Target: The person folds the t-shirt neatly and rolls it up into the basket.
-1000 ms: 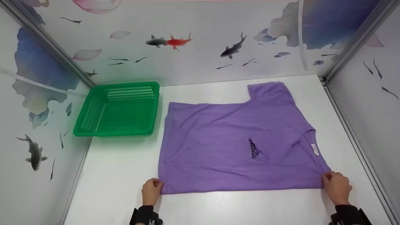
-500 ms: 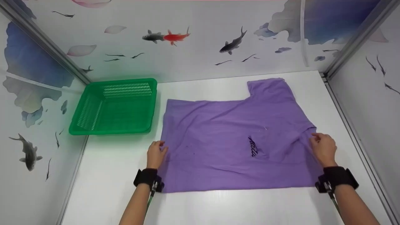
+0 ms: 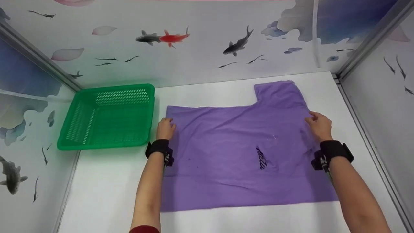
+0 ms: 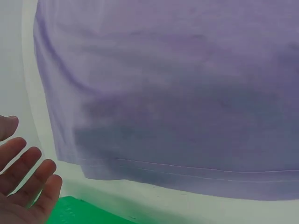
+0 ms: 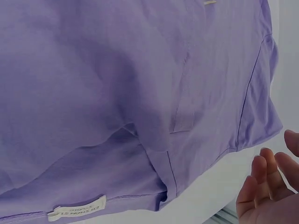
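Observation:
A purple T-shirt (image 3: 220, 155) lies spread on the white table, with one short sleeve (image 3: 278, 92) pointing to the back right. Dark lettering (image 3: 261, 158) marks its front, and the right wrist view shows a white neck label (image 5: 78, 208). Over the shirt's left hem hovers my left hand (image 3: 166, 128), its fingers loosely bent and holding nothing; the left wrist view shows them apart from the cloth. My right hand (image 3: 319, 125) is at the shoulder edge below the sleeve, fingers relaxed, with a gap to the fabric in the right wrist view.
A green plastic basket (image 3: 149, 116) with slotted sides stands at the back left, close beside my left hand. Walls printed with fish enclose the table (image 3: 106, 181) at the back and both sides. Black camera straps (image 3: 158, 146) circle my wrists.
Both hands have let go of the shirt's near corners and moved away from me along its two sides, toward the far edge. The shirt itself lies nearly as before.

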A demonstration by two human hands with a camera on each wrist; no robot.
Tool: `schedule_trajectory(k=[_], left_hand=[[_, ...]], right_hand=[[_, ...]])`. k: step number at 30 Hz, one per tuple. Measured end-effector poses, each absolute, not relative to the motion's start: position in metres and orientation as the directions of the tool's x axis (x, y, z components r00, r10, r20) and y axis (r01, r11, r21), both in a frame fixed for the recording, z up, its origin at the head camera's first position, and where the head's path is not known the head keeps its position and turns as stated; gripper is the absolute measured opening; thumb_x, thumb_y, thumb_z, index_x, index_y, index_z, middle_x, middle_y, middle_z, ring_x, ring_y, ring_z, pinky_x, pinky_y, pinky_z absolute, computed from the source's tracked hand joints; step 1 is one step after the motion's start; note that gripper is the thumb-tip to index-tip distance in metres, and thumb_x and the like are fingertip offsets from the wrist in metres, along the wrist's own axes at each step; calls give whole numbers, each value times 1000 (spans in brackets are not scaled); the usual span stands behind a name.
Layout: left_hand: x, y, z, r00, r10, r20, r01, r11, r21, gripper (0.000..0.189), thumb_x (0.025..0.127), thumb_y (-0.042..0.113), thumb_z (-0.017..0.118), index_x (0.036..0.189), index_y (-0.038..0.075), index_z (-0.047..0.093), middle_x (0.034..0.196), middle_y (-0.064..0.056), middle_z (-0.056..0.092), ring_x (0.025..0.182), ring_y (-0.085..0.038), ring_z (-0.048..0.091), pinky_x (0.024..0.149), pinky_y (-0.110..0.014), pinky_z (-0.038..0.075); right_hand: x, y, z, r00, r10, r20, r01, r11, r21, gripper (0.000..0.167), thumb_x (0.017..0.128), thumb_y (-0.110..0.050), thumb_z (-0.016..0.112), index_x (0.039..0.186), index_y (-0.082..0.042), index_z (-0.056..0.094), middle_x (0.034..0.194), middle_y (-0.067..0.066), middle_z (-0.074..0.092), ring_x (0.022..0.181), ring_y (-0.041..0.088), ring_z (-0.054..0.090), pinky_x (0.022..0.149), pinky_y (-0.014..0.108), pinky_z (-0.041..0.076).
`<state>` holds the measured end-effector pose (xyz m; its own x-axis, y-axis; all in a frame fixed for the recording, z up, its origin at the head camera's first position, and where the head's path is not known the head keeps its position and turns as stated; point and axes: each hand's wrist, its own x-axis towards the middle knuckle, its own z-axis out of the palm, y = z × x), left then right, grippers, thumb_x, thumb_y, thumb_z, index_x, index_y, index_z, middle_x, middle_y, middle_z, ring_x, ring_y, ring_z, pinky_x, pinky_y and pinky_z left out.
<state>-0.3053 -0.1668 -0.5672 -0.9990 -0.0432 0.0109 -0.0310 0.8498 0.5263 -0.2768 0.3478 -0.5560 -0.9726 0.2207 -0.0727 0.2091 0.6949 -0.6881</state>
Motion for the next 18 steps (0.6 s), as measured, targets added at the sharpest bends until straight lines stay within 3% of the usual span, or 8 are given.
schedule_trajectory(k=[5, 7, 9, 13, 16, 18], left_hand=[[-330, -163, -569, -997, -46, -65, -72, 875, 479, 33, 95, 4, 58, 123, -13, 59, 121, -31, 58, 114, -44, 54, 98, -47, 44], [-338, -163, -570, -994, -49, -98, -90, 880, 466, 34, 96, 5, 58, 125, -13, 58, 125, -31, 56, 117, -44, 53, 100, -47, 43], [-346, -164, -571, -991, -54, -125, -104, 889, 445, 36, 96, 6, 57, 127, -13, 56, 127, -31, 55, 118, -43, 52, 100, -47, 43], [-361, -166, -574, -989, -53, -135, -103, 910, 402, 34, 97, 5, 56, 126, -12, 56, 127, -30, 55, 117, -44, 52, 99, -48, 43], [-371, -167, -578, -993, -31, -116, -72, 927, 367, 29, 97, 3, 56, 121, -12, 59, 124, -29, 57, 114, -44, 55, 95, -50, 46], [-377, -168, -582, -996, -6, -93, -37, 938, 344, 28, 96, 2, 56, 119, -13, 60, 122, -29, 59, 111, -44, 57, 92, -50, 48]], right_hand=[[-295, 347, -561, -964, 195, -184, 267, 656, -706, 48, 100, -12, 46, 138, 16, 39, 126, 42, 48, 118, 51, 47, 98, 53, 39], [-302, 346, -563, -957, 185, -223, 290, 645, -707, 51, 101, -15, 45, 141, 15, 36, 129, 42, 47, 119, 49, 47, 95, 46, 42], [-308, 347, -565, -950, 176, -258, 310, 631, -711, 53, 102, -18, 43, 143, 15, 33, 131, 41, 46, 117, 45, 51, 87, 32, 46], [-321, 349, -568, -942, 157, -296, 328, 610, -721, 58, 103, -21, 42, 146, 14, 27, 130, 39, 47, 87, 11, 60, 68, 10, 39], [-329, 351, -573, -943, 148, -299, 325, 610, -723, 60, 103, -22, 42, 146, 15, 24, 127, 40, 48, 70, -11, 46, 64, 7, 39], [-335, 351, -580, -944, 153, -294, 323, 620, -715, 60, 102, -22, 42, 145, 15, 24, 124, 39, 51, 65, -15, 42, 65, 8, 38]])
